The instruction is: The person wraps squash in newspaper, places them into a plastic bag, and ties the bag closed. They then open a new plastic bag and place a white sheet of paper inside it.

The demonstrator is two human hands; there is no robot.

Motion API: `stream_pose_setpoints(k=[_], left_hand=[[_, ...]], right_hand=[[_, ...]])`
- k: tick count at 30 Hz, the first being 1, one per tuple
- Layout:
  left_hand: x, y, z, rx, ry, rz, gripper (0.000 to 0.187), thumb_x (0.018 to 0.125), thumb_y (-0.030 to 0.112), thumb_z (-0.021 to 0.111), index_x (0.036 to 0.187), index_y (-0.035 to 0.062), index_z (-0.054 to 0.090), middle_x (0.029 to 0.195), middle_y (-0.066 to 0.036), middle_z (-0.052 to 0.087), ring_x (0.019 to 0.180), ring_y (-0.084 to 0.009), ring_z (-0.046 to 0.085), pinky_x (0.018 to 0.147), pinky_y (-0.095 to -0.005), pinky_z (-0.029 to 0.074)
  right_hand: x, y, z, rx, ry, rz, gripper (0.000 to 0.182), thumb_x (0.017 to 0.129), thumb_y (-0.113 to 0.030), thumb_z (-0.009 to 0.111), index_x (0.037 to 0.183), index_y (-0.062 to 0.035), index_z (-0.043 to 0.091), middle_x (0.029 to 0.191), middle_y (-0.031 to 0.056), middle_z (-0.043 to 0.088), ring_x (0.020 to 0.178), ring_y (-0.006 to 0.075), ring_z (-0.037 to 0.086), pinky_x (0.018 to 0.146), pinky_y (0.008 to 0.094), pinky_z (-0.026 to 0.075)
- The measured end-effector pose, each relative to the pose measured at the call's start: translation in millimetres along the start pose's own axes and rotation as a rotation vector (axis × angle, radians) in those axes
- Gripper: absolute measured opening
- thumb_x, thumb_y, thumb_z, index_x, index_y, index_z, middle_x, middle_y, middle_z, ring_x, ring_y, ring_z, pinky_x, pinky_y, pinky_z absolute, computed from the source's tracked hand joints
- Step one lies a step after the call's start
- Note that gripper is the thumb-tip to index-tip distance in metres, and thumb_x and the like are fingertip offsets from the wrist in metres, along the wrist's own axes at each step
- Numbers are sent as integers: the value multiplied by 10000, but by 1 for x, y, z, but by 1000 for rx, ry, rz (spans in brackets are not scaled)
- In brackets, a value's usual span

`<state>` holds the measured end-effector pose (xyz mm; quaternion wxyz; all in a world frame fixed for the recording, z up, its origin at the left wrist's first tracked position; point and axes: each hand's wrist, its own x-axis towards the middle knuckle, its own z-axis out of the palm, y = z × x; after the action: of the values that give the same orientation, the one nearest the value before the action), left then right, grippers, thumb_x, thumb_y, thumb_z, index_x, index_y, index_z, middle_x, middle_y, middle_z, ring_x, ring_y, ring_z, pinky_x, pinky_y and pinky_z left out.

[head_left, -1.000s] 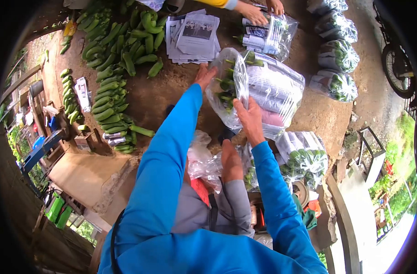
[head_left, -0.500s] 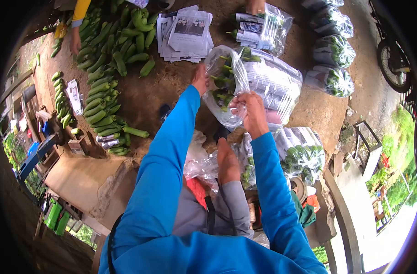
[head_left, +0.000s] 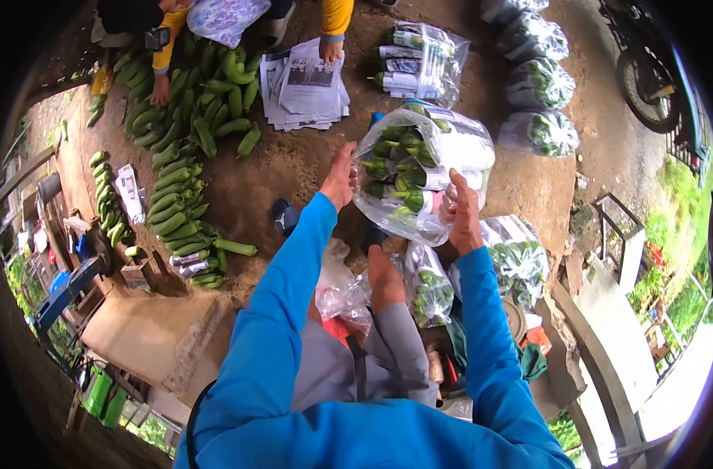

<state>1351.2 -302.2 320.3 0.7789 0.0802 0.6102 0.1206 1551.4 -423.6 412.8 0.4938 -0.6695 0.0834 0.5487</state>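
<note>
Apparently at the bagging step, with a clear plastic bag (head_left: 467,146) already loaded with paper-wrapped green vegetables (head_left: 405,147) and held over the bare earth ground (head_left: 270,168), in front of the body. Left hand (head_left: 339,178) at the left edge of the open mouth, right hand (head_left: 466,209) against the opposite side; set well apart from each other, both clamped on the thin film. Stem ends bunched toward the mouth, not yet closed over. Next, most likely, calls for steadying the load from both sides, settling the bundles and gathering the loose rim without tearing it. Glossy, crinkled film, slack around the opening; smooth green skins with paler stem ends; matt, printed newsprint rolled around them. Just beyond, another bag (head_left: 430,64) of similar rolls, lying flat; farther right, a row of plump, shiny filled bags (head_left: 540,84). On the other side, a ragged-edged stack of newspaper (head_left: 305,98) with a co-worker's hand (head_left: 331,51) at its top edge, then a heap of loose vegetables (head_left: 231,86), elongated, rounded at the ends, some gently curved.
</note>
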Motion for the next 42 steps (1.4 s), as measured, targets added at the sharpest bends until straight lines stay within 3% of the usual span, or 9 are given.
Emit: stream_pose_setpoints(k=[1,4,11,16,24,27,32,38,42], left_hand=[[-11,4,9,-12,-11,-24,399,828,481,503,565,233,333,465,71,265,368,-97,245,378,-272,164],[-41,9,35,-2,-49,-68,424,840,472,488,544,233,302,453,75,261,358,-85,234,367,-268,147],[-99,10,72,-27,-303,-66,490,852,482,497,527,233,228,432,83,201,332,-63,149,340,-252,104],[-177,-7,63,-38,-372,-65,462,841,441,573,570,226,267,481,95,200,376,-40,181,364,-231,117],[-289,-24,-40,-307,-340,-30,341,853,300,556,625,188,330,540,95,206,437,-43,215,417,-233,153],[-299,-32,-84,-352,-338,-61,353,866,276,546,614,195,314,533,98,208,429,-39,213,407,-236,147],[-271,-56,-161,-380,-175,49,392,871,303,536,589,218,277,510,99,210,402,-39,191,392,-236,132],[-224,-85,-269,-313,32,-74,398,828,363,596,557,216,346,462,91,279,352,-44,216,359,-247,121],[-187,-102,-321,-318,84,-115,438,829,385,576,550,242,271,459,97,233,355,-47,208,350,-240,120]], right_hand=[[-1,-5,-12,-108,-102,-34,259,830,-365,629,713,-152,540,557,-76,439,435,35,366,391,205,243],[-6,-16,-37,-168,-15,-67,247,774,-325,699,758,-160,515,549,-87,347,426,33,305,399,204,218],[-15,-36,-86,-44,49,-132,206,782,-221,652,685,-104,513,504,-73,338,392,44,301,373,223,219],[-58,-50,-92,-111,31,-45,149,745,-92,602,625,-89,513,514,-62,368,386,48,307,372,227,231],[-140,21,-23,-311,-183,-65,53,792,-101,581,747,-120,602,551,-95,455,414,12,364,376,198,248],[-146,63,14,-321,-200,44,64,793,-111,587,732,-106,603,573,-91,469,437,16,376,389,213,244],[-121,177,67,-413,-175,99,113,763,-170,628,715,-74,593,596,-68,474,488,37,399,429,239,283],[-85,305,114,-561,-88,30,159,732,-179,627,643,-60,570,570,-40,467,495,65,412,439,281,302],[-81,343,150,-828,-21,48,270,729,-227,624,787,37,639,605,27,553,563,99,498,505,317,394]])
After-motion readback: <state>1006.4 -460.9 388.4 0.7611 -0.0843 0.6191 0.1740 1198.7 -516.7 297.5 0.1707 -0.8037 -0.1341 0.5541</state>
